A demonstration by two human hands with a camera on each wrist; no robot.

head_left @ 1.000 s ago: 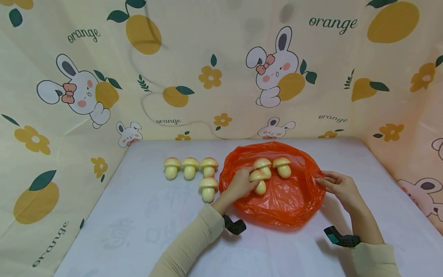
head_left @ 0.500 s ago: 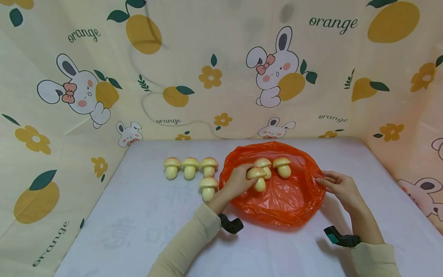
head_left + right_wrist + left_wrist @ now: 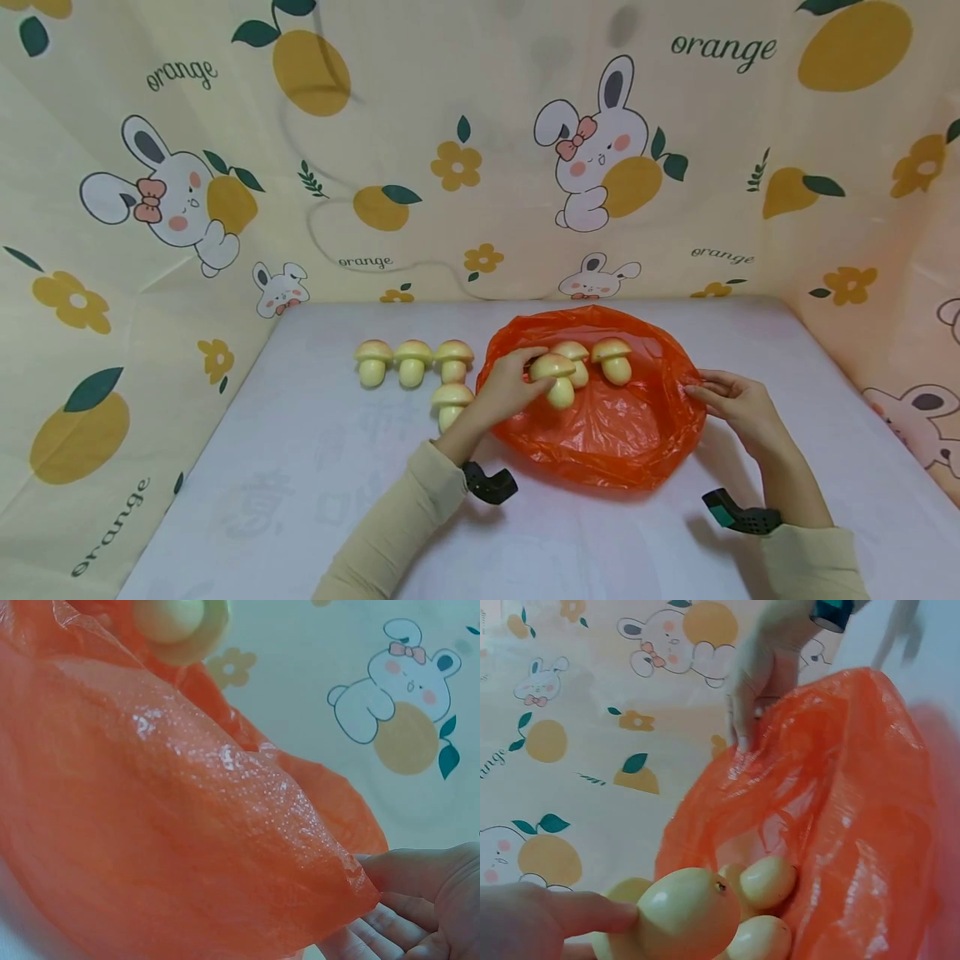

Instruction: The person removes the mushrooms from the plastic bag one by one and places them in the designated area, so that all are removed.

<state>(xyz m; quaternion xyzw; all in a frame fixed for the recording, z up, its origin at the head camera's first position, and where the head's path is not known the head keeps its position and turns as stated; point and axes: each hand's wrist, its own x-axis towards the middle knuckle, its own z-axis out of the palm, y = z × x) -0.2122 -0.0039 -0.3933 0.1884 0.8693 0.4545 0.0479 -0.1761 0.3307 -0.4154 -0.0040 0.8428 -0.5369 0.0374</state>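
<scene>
My left hand [image 3: 510,387] grips a yellow toy mushroom [image 3: 556,383] with a pinkish cap over the opening of a red plastic bag [image 3: 611,433]. Two more such mushrooms show in the bag, a rear one [image 3: 572,353] partly behind the held one and another mushroom [image 3: 612,363] to its right. Thumb and fingers of my right hand [image 3: 738,408] pinch the right rim of the bag. In the left wrist view the held mushroom [image 3: 690,911] appears close up, with pale rounded mushrooms [image 3: 769,881] beyond it. The right wrist view shows the bag edge [image 3: 352,885] between thumb and fingers.
Left of the bag, three mushrooms stand in a row on the white table [image 3: 322,467], the middle one [image 3: 412,364] among them. A fourth mushroom [image 3: 450,397] sits before the row's right end, partly covered by my left wrist. A printed cloth [image 3: 420,125] hangs behind.
My left hand has moved left and slightly toward the back with the mushroom it grips. The right hand and the bag rim it pinches have stayed in place.
</scene>
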